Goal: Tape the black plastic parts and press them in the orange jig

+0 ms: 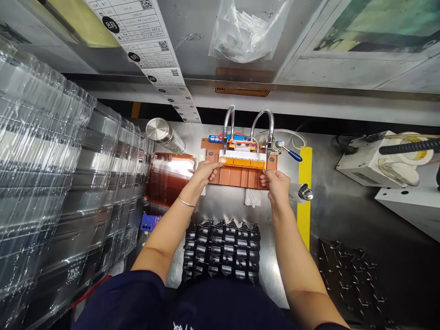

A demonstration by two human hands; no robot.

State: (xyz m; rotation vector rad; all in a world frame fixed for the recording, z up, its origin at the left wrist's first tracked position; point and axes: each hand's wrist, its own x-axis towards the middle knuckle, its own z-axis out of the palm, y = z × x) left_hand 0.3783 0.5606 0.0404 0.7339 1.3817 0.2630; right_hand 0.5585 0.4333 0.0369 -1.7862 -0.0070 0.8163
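At far left, tall stacks of clear plastic trays (44, 151), leaning in over the bench. Next, a hanging strip of printed labels (156, 78) with black round marks, then a purple-blue phone (148, 222) low down and a silver-capped flask (165, 133) above a shiny copper-brown sheet (170, 178). Then the left hand (207, 172), a silver bangle (186, 201) on its wrist, thumb and forefinger pinching the left end of an orange strip (244, 162). Nearer the body, rows of glossy black parts (222, 250). Mid-bench, a brown block (237, 178), with the orange strip stretched level across it, just below two bent metal hoses (227, 121). Overhead, a clear bag (249, 36) of white scraps. At the strip's right end, the right hand (277, 183), fingers curled and tips pinching the lower corner. Beyond, a blue-handled lever (294, 155), a yellow band (304, 211) on the bench, more black parts (357, 279) in shadow, and a white machine (357, 160).
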